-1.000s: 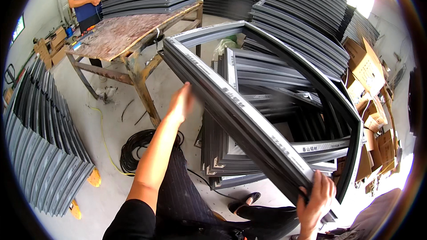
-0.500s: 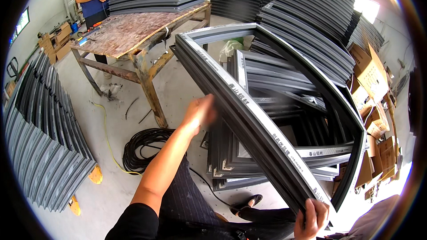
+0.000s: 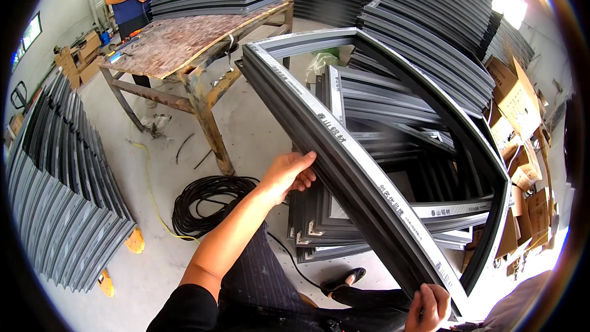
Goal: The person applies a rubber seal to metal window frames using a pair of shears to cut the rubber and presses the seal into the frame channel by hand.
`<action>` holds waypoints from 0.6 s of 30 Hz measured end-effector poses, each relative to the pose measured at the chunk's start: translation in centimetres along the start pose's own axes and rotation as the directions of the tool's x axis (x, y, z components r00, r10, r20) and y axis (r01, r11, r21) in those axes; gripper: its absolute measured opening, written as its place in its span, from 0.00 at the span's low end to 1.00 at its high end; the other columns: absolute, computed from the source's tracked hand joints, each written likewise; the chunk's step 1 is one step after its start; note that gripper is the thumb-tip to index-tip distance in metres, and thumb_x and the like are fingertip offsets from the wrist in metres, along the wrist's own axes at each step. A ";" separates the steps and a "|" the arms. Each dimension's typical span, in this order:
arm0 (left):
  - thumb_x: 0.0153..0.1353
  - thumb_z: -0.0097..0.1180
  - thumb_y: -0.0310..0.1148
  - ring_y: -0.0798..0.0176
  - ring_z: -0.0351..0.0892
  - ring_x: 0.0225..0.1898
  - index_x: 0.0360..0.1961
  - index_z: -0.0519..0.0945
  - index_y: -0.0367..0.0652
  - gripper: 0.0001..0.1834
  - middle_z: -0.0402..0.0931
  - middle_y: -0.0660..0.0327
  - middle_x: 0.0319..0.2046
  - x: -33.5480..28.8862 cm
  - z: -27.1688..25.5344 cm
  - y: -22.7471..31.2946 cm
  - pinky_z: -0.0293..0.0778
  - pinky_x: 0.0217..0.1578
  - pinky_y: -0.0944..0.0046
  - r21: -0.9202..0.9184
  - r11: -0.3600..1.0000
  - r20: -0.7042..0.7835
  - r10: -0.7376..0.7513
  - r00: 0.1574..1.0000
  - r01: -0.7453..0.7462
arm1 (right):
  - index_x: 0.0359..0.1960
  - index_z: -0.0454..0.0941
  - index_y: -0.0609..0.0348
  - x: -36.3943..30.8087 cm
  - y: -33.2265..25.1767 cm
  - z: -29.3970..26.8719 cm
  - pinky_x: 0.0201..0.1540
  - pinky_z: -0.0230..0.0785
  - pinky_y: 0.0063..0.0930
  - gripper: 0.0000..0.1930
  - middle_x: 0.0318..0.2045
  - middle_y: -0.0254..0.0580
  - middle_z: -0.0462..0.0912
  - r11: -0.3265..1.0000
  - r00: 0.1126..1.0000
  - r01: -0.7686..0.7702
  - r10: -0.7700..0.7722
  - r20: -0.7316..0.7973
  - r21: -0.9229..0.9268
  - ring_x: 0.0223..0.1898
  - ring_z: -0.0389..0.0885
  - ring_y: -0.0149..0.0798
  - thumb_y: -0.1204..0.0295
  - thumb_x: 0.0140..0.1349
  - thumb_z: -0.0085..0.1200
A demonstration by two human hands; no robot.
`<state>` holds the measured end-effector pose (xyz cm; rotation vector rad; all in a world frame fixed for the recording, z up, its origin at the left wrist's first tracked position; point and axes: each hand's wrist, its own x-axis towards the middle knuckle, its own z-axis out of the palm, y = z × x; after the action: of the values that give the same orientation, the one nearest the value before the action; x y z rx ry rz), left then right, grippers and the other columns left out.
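Dark frame [image 3: 362, 165], held tilted, near rail slanting from upper left to lower right; in front of and partly over a stack of like frames [image 3: 307, 218], contact not clear. Right grip [image 3: 428, 309] clamped on the rail's lower end, fingers curled over the edge. Left grip [image 3: 287, 175] near mid-rail, fingers loosely curled, thumb tip at the side; whether closed on the rail, not readable from this view. Main risk, by judgement: a swing or twist of the upper end, from firm hold apparently at one end only. Could then scrape the stack behind. Lower down, black shoe [image 3: 335, 284] near a loose black length, apparently off the cable coil [image 3: 189, 212]; possible snag on a careless step. Farther out, counter [image 3: 184, 46] beyond the upper corner; could get clipped through too wide a turn left.
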<state>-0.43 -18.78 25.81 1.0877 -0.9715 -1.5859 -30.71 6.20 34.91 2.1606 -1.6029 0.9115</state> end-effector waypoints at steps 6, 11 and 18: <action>0.64 0.53 0.52 0.71 0.75 0.20 0.33 0.76 0.38 0.23 0.77 0.60 0.21 0.3 -0.7 -0.5 0.69 0.19 0.74 -0.033 0.999 0.025 0.018 1.000 -0.017 | 0.41 0.81 0.60 -0.8 0.8 0.1 0.34 0.76 0.34 0.11 0.35 0.46 0.82 1.000 0.999 0.028 -0.028 0.043 0.004 0.34 0.82 0.45 0.79 0.55 0.61; 0.64 0.53 0.53 0.71 0.75 0.20 0.32 0.75 0.38 0.24 0.77 0.60 0.20 -0.6 0.3 0.2 0.69 0.18 0.74 -0.025 0.996 0.057 -0.082 0.995 0.084 | 0.41 0.82 0.60 -1.0 0.9 0.3 0.34 0.76 0.34 0.10 0.36 0.45 0.82 0.998 0.998 0.034 -0.032 0.052 -0.044 0.33 0.82 0.44 0.78 0.56 0.60; 0.65 0.52 0.51 0.71 0.74 0.18 0.27 0.74 0.42 0.22 0.76 0.61 0.19 -1.4 1.3 -0.9 0.68 0.18 0.74 0.019 1.000 0.043 -0.015 0.999 0.015 | 0.43 0.81 0.56 -2.6 1.5 1.8 0.32 0.76 0.30 0.13 0.37 0.39 0.82 0.967 0.989 0.127 -0.105 0.106 -0.222 0.34 0.81 0.40 0.74 0.56 0.62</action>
<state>-1.70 -17.08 25.59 1.0797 -1.0106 -1.6212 -32.02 6.58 31.65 2.1361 -1.5209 0.5686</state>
